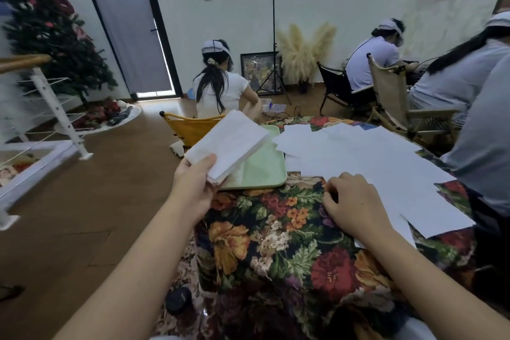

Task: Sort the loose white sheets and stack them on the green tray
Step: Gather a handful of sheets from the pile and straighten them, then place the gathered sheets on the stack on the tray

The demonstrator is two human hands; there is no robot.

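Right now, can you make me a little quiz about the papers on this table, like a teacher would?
1. True or false: the left hand holds a stack of sheets above the green tray.
2. Where do the loose sheets lie? A) on the floor B) on the flowered tablecloth C) on a chair
3. Fill in: the right hand rests with curled fingers at the ___ of the loose sheets.

Key: 1 true; 2 B; 3 edge.
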